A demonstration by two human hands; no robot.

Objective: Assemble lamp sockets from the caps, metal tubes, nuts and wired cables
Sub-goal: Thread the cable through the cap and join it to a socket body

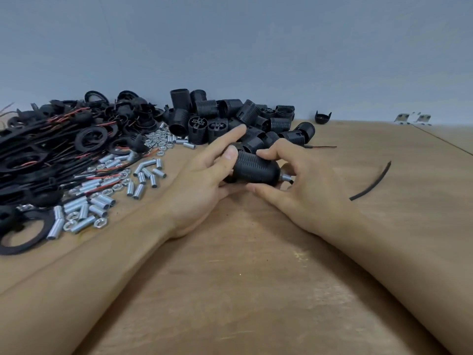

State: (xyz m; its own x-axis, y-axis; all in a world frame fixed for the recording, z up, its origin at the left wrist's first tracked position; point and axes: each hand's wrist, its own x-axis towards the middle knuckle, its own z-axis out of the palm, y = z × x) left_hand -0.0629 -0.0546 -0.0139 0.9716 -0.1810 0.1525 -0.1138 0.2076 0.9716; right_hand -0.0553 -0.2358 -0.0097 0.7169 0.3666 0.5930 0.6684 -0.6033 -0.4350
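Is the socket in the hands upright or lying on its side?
On its side: the socket lies horizontal between left hand and right hand, metal tube pointing right.

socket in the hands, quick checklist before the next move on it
1. Left hand grips the threaded socket body: ok.
2. Right hand fingers at the metal tube end: ok.
3. Tube sticks out of the cap end: ok.
4. Nut seated inside: cannot tell, hidden.
5. Cable through the tube: cannot tell, fingers cover it.
6. Spare tubes and nuts within the left hand's reach on the table: ok.
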